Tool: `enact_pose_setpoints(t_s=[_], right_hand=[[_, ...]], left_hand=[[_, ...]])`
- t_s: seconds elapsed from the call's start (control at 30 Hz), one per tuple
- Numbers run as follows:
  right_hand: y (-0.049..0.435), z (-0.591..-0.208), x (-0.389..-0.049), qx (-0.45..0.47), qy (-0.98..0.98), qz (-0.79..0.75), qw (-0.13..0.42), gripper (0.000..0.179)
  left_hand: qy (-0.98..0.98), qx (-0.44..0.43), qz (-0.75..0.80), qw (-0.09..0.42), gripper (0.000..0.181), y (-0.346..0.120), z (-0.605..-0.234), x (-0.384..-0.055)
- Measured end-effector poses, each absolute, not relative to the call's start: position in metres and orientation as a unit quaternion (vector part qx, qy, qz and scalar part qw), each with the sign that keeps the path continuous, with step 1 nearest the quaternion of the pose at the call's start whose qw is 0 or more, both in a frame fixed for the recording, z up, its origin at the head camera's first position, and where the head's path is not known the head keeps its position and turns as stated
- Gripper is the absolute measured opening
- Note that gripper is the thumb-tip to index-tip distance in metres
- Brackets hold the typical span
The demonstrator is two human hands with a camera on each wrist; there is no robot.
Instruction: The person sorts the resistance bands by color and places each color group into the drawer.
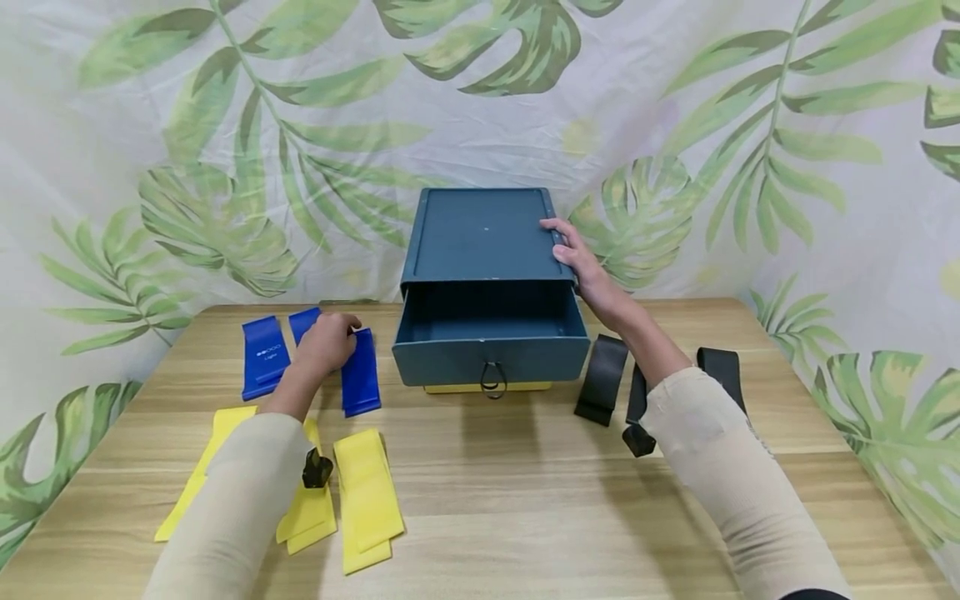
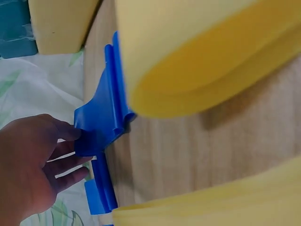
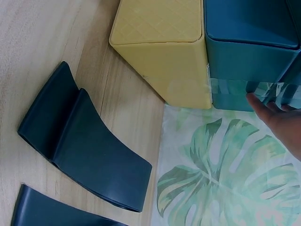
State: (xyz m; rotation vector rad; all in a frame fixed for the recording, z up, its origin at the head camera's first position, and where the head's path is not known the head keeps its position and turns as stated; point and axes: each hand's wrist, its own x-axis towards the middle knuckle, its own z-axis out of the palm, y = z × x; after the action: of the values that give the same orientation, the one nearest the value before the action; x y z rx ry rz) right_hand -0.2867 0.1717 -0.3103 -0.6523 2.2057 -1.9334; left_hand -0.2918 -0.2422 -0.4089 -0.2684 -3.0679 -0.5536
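Note:
My left hand (image 1: 327,340) pinches the far end of a blue resistance band (image 1: 362,375) left of the drawer box. Seen from the left wrist, that blue band (image 2: 96,122) is lifted at one end, between thumb and fingers. Two more blue bands, one printed "Light" (image 1: 266,354), lie farther left, partly behind the hand. My right hand (image 1: 588,262) rests against the right side and top edge of the dark blue drawer box (image 1: 483,237). Its fairly straight fingers (image 3: 261,107) touch the box's side in the right wrist view. The drawer (image 1: 450,362) is pulled out, and its visible inside is bare.
A yellow box (image 3: 160,66) supports the blue one. Several yellow bands (image 1: 367,492) lie at the table's front left, partly under my left forearm. Black bands (image 1: 602,375) lie on the right, some behind my right arm. Leaf-print cloth (image 1: 487,125) hangs behind the table.

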Motion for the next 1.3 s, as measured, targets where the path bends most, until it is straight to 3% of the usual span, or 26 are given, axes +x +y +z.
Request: enact_pose_setpoints(t_s=[0.4, 0.63, 0.9, 1.3], right_hand=[[0.171, -0.311, -0.286, -0.216, 0.732, -0.643, 0.065, 0.067], [0.170, -0.311, -0.286, -0.215, 0.732, -0.643, 0.065, 0.069], [0.170, -0.312, -0.287, -0.212, 0.734, -0.642, 0.064, 0.068], [0.171, -0.313, -0.287, -0.219, 0.735, -0.639, 0.059, 0.067]], left_hand=[[-0.977, -0.073, -0.200, -0.016, 0.017, -0.248, -0.400, -0.287], [-0.965, -0.118, -0.232, 0.016, 0.008, -0.249, -0.382, -0.278], [-0.940, -0.145, -0.308, 0.031, 0.010, -0.240, -0.353, -0.263], [-0.913, -0.166, -0.353, 0.117, 0.011, -0.230, -0.331, -0.242]])
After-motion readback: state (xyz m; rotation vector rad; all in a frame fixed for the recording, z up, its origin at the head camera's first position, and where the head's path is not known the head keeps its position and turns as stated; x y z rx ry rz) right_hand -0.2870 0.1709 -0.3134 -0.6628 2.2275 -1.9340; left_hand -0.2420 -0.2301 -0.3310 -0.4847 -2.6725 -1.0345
